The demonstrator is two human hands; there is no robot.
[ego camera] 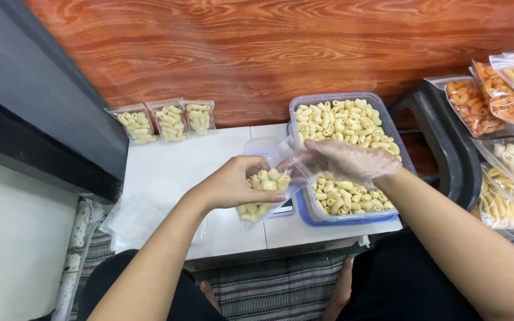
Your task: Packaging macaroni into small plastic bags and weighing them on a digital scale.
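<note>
My left hand (233,183) grips a small clear plastic bag (267,185) partly filled with pale yellow tube-shaped snacks, holding it over the low white table (174,166). My right hand (346,159), in a thin clear plastic glove, hovers at the bag's open mouth, above a clear rectangular tub (382,122) full of the same pale snacks. The glove's fingers are loosely curled toward the bag; whether they hold any pieces cannot be made out. A small scale (285,207) peeks out from under the bag.
Three filled small bags (168,120) lean against the wood-grain wall at the table's back left. Empty clear bags (132,220) lie at the table's left edge. On the right, a dark stool (447,142) carries several bags of orange and pale snacks (495,107). My knees are below.
</note>
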